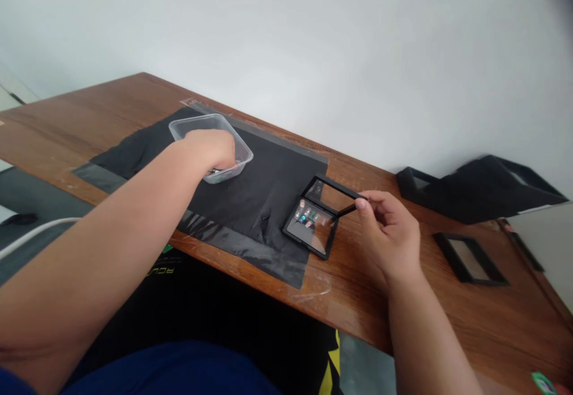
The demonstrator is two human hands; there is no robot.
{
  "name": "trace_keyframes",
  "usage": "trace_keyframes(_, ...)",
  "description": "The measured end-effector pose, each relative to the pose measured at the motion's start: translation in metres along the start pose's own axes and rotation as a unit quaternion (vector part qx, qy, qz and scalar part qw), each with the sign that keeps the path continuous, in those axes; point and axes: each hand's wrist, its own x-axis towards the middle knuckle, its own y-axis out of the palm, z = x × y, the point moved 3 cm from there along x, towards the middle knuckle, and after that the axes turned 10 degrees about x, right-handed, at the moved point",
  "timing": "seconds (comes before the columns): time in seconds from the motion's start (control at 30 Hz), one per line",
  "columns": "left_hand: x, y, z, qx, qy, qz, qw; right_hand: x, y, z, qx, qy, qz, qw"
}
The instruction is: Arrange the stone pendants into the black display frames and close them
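My right hand (390,231) pinches the case lid (339,187); left hand (212,146), inside tub rim (244,144): grip hidden, can't tell. Lid tug could scatter pieces (305,217).

Black-framed case (310,235), colourless tub (200,124), black mat (280,168), brown wood-grained table (89,111), pale grey wall (286,55), blue clothing (192,366)

Left hand (215,144) partly hidden in clear tub (201,123); pieces (303,218) in black case (308,246) too small to identify.

Tub (230,172) on mat (277,168), left of case (312,244); frame (453,259) farther right.
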Motion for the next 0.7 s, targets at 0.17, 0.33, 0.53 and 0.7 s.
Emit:
trace_keyframes(0.17, -0.031, -0.019, -0.009, 0.003, -0.033, -0.027, 0.999, 0.000, 0.000, 0.003, -0.006, 0.001, 0.003, 1.000)
trace_keyframes(0.33, -0.043, -0.027, -0.010, 0.010, -0.025, -0.034, 0.999, 0.000, 0.000, 0.005, -0.019, 0.005, 0.001, 1.000)
trace_keyframes(0.53, -0.042, -0.031, -0.003, 0.011, -0.060, -0.083, 0.995, 0.000, 0.000, 0.006, -0.017, 0.002, 0.002, 1.000)
trace_keyframes(0.7, -0.045, -0.032, 0.010, -0.042, -0.065, -0.145, 0.986, 0.000, -0.001, 0.007, -0.027, -0.005, 0.001, 1.000)
